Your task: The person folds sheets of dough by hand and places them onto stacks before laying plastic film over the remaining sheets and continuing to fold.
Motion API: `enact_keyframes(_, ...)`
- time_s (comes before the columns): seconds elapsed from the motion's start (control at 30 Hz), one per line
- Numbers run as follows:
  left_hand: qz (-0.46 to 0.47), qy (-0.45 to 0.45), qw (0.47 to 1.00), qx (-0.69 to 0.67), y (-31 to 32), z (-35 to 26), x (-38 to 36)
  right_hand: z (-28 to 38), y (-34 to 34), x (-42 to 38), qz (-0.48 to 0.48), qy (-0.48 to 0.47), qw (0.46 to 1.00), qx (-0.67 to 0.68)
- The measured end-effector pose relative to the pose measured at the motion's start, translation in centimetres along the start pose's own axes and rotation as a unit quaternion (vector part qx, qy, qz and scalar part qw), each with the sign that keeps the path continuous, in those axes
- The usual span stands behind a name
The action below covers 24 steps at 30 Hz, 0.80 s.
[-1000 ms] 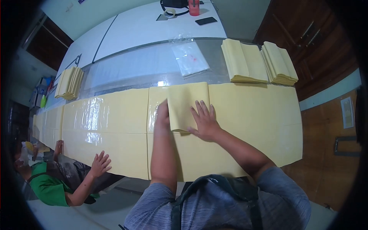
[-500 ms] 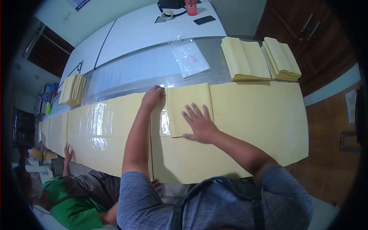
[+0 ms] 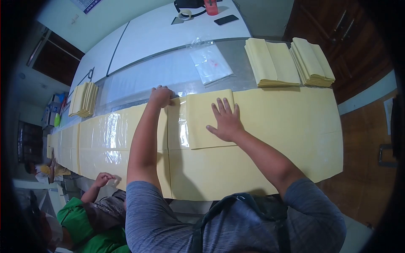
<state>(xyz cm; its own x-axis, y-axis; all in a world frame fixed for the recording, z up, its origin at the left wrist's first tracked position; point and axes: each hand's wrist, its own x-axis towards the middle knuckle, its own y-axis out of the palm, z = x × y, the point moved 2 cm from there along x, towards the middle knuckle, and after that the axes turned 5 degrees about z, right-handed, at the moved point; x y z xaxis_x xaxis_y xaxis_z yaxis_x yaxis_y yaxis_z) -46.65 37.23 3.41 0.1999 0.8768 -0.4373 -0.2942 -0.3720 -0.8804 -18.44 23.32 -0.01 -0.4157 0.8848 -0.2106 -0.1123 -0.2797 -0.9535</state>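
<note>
Large yellow sheets (image 3: pixel 291 139) lie flat across the table. On them is a smaller folded yellow piece (image 3: pixel 202 126), and my right hand (image 3: pixel 227 122) rests on its right part with the fingers spread. My left hand (image 3: pixel 161 97) is at the far edge of the sheets, left of the folded piece, its fingers bent. Whether something is between those fingers is hidden. Clear plastic (image 3: pixel 112 133) shines over the yellow sheets on the left.
Folded yellow stacks stand at the back right (image 3: pixel 274 63) and back left (image 3: pixel 83 99). A plastic packet (image 3: pixel 211 63) lies behind the sheets. A phone (image 3: pixel 226 20) and red bottle (image 3: pixel 211 7) are on the white surface. A co-worker's hand (image 3: pixel 103 179) is at the near left.
My left hand has moved left along the far edge. My right hand has shifted right on the folded piece. The co-worker's hand has moved right, off the seam.
</note>
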Motion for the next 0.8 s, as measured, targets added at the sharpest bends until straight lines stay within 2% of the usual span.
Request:
enact_keyframes(0.03, -0.061, 0.027, 0.997, -0.028, 0.1, 0.3, -0.6, -0.1, 0.2, 0.1, 0.0, 0.002, 1.0, 0.007)
enact_keyframes(0.07, -0.06, 0.025, 0.998, -0.027, 1.7, 1.0, -0.1, -0.3, 0.3, 0.1, -0.001, 0.003, 1.0, 0.013)
enact_keyframes(0.1, -0.081, 0.009, 0.954, -0.29, 3.4, 1.6, 0.2, -0.3, 0.4, 0.1, 0.0, 0.001, 1.0, 0.017)
enact_keyframes(0.13, -0.098, -0.007, 0.841, -0.531, 4.7, 2.0, 0.2, -0.3, 0.4, 0.1, -0.001, 0.003, 1.0, 0.015)
enact_keyframes(0.2, -0.043, -0.103, 0.759, -0.642, 4.7, -0.7, -3.4, -0.4, 0.3, 0.1, -0.004, 0.004, 1.0, 0.017)
enact_keyframes(0.23, -0.069, -0.124, 0.775, -0.615, 6.7, -1.1, -3.6, -0.4, 0.2, 0.0, -0.005, 0.005, 1.0, 0.016)
enact_keyframes(0.27, -0.1, -0.156, 0.835, -0.518, 7.7, -1.1, -4.1, -0.4, 0.1, -0.1, -0.006, 0.005, 1.0, 0.014)
enact_keyframes(0.33, -0.108, -0.156, 0.847, -0.496, 8.7, -2.3, -6.1, -0.4, 0.1, -0.3, -0.005, 0.003, 1.0, 0.021)
enact_keyframes(0.4, -0.128, -0.157, 0.895, -0.398, 9.2, -3.0, -7.0, -0.6, 0.0, -0.2, -0.01, 0.006, 1.0, 0.025)
enact_keyframes(0.43, -0.086, -0.17, 0.89, -0.414, 6.4, -4.3, -8.3, -0.7, 0.2, -0.2, -0.013, 0.001, 0.999, 0.029)
enact_keyframes(0.47, -0.087, -0.167, 0.891, -0.412, 3.4, -6.2, -9.4, -0.8, 0.4, -0.1, -0.014, -0.004, 0.999, 0.033)
enact_keyframes(0.53, -0.11, -0.047, 0.77, -0.627, -1.0, -10.1, -11.5, -1.2, 1.0, 0.3, -0.012, -0.008, 0.999, 0.052)
enact_keyframes(0.57, -0.088, 0.014, 0.768, -0.635, -2.1, -11.1, -11.8, -1.4, 1.0, 0.3, -0.01, -0.015, 0.997, 0.068)
enact_keyframes(0.6, -0.089, 0.014, 0.767, -0.636, -2.0, -11.2, -11.1, -1.5, 1.0, 0.4, -0.009, -0.015, 0.998, 0.067)
enact_keyframes(0.67, -0.152, 0.038, 0.88, -0.449, -0.6, -11.3, -9.2, -1.7, 0.3, 0.0, -0.026, 0.009, 0.998, 0.065)
enact_keyframes(0.7, -0.28, 0.106, 0.899, -0.32, 2.8, -11.2, -7.3, -1.6, 0.6, -0.2, -0.027, 0.01, 0.998, 0.062)
enact_keyframes(0.73, -0.26, 0.138, 0.939, -0.181, 5.2, -11.4, -5.7, -1.3, 1.1, -0.4, -0.035, -0.004, 0.998, 0.047)
enact_keyframes(0.8, -0.137, 0.04, 0.978, -0.151, 5.1, -14.7, -7.1, -1.5, 1.1, -0.4, -0.04, -0.01, 0.999, 0.028)
